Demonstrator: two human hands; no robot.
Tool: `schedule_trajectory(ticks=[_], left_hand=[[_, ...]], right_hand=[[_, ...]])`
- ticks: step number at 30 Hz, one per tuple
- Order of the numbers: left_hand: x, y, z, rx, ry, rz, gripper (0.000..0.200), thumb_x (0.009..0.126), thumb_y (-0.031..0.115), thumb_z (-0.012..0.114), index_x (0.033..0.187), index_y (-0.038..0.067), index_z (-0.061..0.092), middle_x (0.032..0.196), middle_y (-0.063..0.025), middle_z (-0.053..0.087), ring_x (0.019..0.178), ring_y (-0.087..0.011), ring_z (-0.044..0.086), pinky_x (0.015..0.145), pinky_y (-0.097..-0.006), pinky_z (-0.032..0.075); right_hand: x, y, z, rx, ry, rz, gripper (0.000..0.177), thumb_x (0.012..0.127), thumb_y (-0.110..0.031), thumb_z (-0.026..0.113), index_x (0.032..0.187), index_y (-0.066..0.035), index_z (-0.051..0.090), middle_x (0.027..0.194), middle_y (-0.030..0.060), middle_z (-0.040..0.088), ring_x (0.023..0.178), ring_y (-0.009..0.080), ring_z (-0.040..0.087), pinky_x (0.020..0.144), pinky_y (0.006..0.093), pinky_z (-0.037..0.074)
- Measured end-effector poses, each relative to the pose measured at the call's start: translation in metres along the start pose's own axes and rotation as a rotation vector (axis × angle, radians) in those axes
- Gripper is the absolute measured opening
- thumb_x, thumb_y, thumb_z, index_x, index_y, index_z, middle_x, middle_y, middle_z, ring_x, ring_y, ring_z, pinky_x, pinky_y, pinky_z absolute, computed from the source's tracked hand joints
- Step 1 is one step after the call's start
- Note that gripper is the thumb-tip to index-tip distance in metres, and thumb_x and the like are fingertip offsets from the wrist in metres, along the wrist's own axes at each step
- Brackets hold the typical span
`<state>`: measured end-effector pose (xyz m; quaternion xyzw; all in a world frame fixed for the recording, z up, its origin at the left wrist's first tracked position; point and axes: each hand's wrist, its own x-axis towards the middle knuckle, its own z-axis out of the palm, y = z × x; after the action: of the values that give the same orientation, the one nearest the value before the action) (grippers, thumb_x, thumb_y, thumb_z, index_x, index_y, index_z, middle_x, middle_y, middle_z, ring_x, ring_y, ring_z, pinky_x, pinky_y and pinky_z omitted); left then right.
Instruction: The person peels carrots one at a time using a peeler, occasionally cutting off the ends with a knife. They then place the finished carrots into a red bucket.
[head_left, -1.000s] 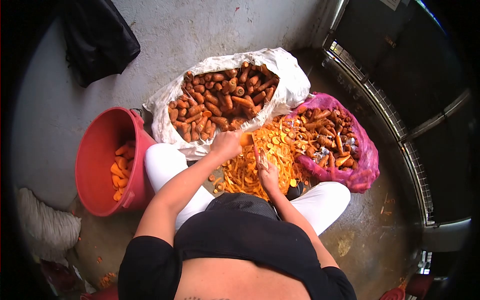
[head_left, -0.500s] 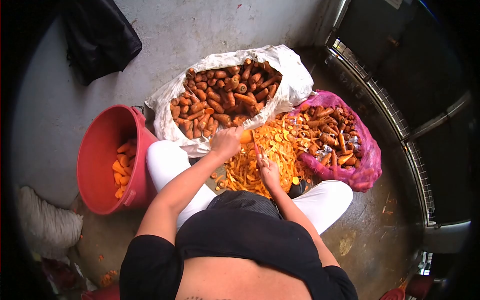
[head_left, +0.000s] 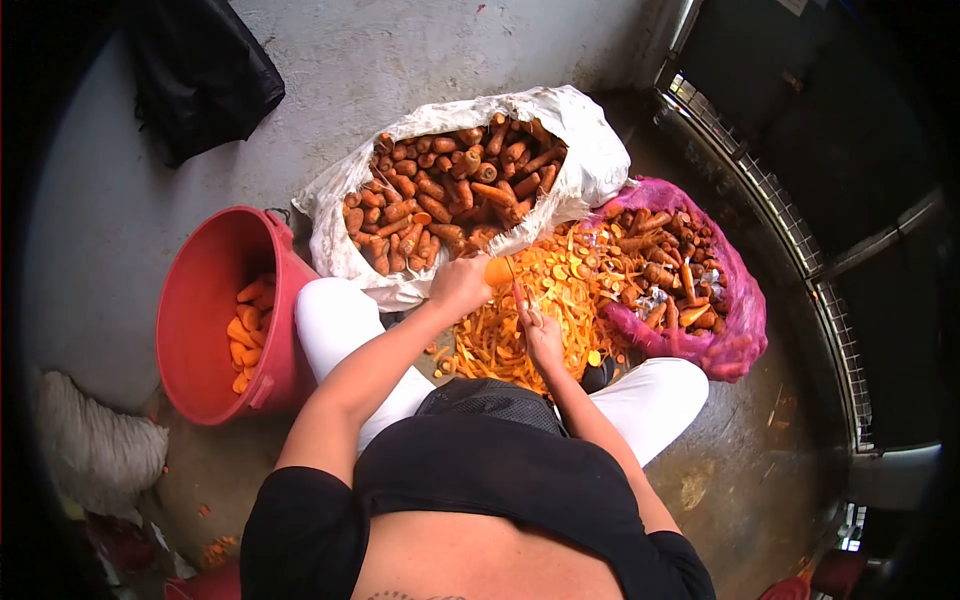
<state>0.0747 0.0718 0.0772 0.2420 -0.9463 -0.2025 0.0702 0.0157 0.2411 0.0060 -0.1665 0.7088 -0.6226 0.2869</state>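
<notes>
A bright orange carrot (head_left: 499, 270), its skin peeled off on the part that shows, sticks out of my closed left hand (head_left: 461, 285). My right hand (head_left: 543, 341) is wrapped round a slim reddish-handled tool (head_left: 519, 298) whose upper end is right at the carrot's tip; whether it is a knife or a peeler I cannot tell. Below both hands lies a heap of carrot peelings and cut slices (head_left: 480, 345). Just beyond, an open white sack (head_left: 590, 150) full of unpeeled carrots (head_left: 430, 190) lies on its side.
To the left stands a red bucket (head_left: 195, 330) with peeled carrots (head_left: 245, 335) inside. A pink mesh sack (head_left: 748, 310) of carrot pieces (head_left: 690, 260) lies at right. A black bag (head_left: 205, 85) hangs on the wall, and a dark gate (head_left: 850, 170) borders the right side.
My left hand has shifted slightly right with the carrot, which now shows more of its broad end toward the view. The tool stays close beside it.
</notes>
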Motion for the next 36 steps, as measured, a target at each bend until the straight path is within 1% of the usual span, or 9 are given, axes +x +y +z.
schedule_trajectory(ticks=[9, 18, 21, 24, 25, 28, 31, 32, 36], left_hand=[[0.017, 0.003, -0.026, -0.151, -0.307, -0.033, 0.032, 0.065, 0.025, 0.066, 0.094, 0.01, 0.068, 0.091, -0.0158, 0.068, 0.088, -0.0336, 0.065, 0.076, -0.0418, 0.051], [0.035, -0.013, -0.014, -0.319, -0.474, -0.043, 0.035, 0.059, 0.022, 0.073, 0.09, 0.005, 0.068, 0.083, -0.016, 0.068, 0.077, -0.0286, 0.066, 0.07, -0.0356, 0.05], [0.035, -0.015, -0.012, -0.34, -0.468, -0.011, 0.03, 0.06, 0.016, 0.072, 0.085, 0.001, 0.065, 0.072, -0.0128, 0.066, 0.063, -0.0221, 0.063, 0.059, -0.0318, 0.048], [0.029, 0.004, -0.034, -0.778, -0.701, -0.121, 0.02, 0.063, 0.008, 0.069, 0.079, 0.001, 0.061, 0.062, -0.0058, 0.06, 0.05, -0.013, 0.055, 0.047, -0.0267, 0.041], [0.03, 0.015, -0.037, -0.989, -0.687, -0.11, 0.02, 0.064, 0.001, 0.065, 0.082, 0.001, 0.057, 0.061, 0.0005, 0.052, 0.046, -0.0078, 0.047, 0.042, -0.024, 0.035], [0.051, 0.019, -0.049, -0.899, -0.718, -0.069, 0.021, 0.063, 0.001, 0.067, 0.082, 0.002, 0.057, 0.062, -0.0002, 0.054, 0.047, -0.0083, 0.049, 0.043, -0.0249, 0.036], [0.056, 0.012, -0.059, -0.725, -0.729, -0.098, 0.025, 0.066, 0.004, 0.07, 0.088, 0.004, 0.057, 0.066, -0.0008, 0.055, 0.051, -0.0099, 0.051, 0.046, -0.0255, 0.04], [0.055, 0.005, -0.056, -0.737, -0.698, -0.101, 0.028, 0.066, 0.005, 0.071, 0.091, 0.004, 0.057, 0.069, -0.0011, 0.056, 0.053, -0.0098, 0.052, 0.047, -0.0256, 0.041], [0.045, -0.004, -0.039, -0.804, -0.529, -0.047, 0.043, 0.069, 0.009, 0.075, 0.106, 0.004, 0.054, 0.086, -0.0025, 0.06, 0.072, -0.0108, 0.058, 0.064, -0.0266, 0.047]], right_hand=[[-0.002, -0.006, -0.008, 0.045, -0.032, -0.023, 0.039, 0.095, -0.029, 0.058, 0.064, -0.006, 0.05, 0.056, -0.0027, 0.045, 0.046, 0.0065, 0.039, 0.044, 0.0243, 0.03], [0.002, -0.004, -0.011, 0.093, -0.058, 0.019, 0.039, 0.095, -0.027, 0.058, 0.062, -0.009, 0.049, 0.057, -0.0039, 0.045, 0.047, 0.005, 0.038, 0.044, 0.0228, 0.029], [0.014, 0.024, -0.013, -0.036, -0.041, -0.034, 0.041, 0.092, -0.035, 0.058, 0.066, -0.004, 0.055, 0.056, 0.0019, 0.051, 0.047, 0.0111, 0.045, 0.046, 0.0273, 0.035], [0.019, 0.041, -0.021, -0.602, -0.066, 0.056, 0.04, 0.087, -0.039, 0.056, 0.078, 0.0, 0.063, 0.061, 0.0128, 0.06, 0.053, 0.0238, 0.057, 0.053, 0.0363, 0.044], [0.01, 0.036, -0.026, -0.685, -0.095, 0.124, 0.036, 0.079, -0.038, 0.05, 0.096, -0.014, 0.071, 0.083, 0.0191, 0.067, 0.079, 0.0376, 0.064, 0.069, 0.0451, 0.049], [0.026, 0.05, -0.029, -0.581, 0.087, 0.14, 0.033, 0.079, -0.034, 0.051, 0.09, -0.009, 0.07, 0.074, 0.0172, 0.066, 0.07, 0.0343, 0.064, 0.064, 0.0427, 0.048], [0.036, 0.057, -0.033, -0.288, 0.201, 0.022, 0.034, 0.089, -0.032, 0.054, 0.098, -0.003, 0.068, 0.069, 0.0125, 0.066, 0.062, 0.0217, 0.063, 0.058, 0.0358, 0.045], [0.039, 0.059, -0.039, -0.241, 0.141, 0.138, 0.033, 0.093, -0.031, 0.054, 0.097, -0.002, 0.069, 0.065, 0.0057, 0.061, 0.056, 0.0124, 0.055, 0.052, 0.0306, 0.041], [0.02, 0.031, -0.028, -0.144, 0.193, -0.13, 0.025, 0.092, -0.025, 0.056, 0.092, -0.002, 0.067, 0.061, 0.0016, 0.053, 0.054, 0.008, 0.046, 0.051, 0.0274, 0.038]])
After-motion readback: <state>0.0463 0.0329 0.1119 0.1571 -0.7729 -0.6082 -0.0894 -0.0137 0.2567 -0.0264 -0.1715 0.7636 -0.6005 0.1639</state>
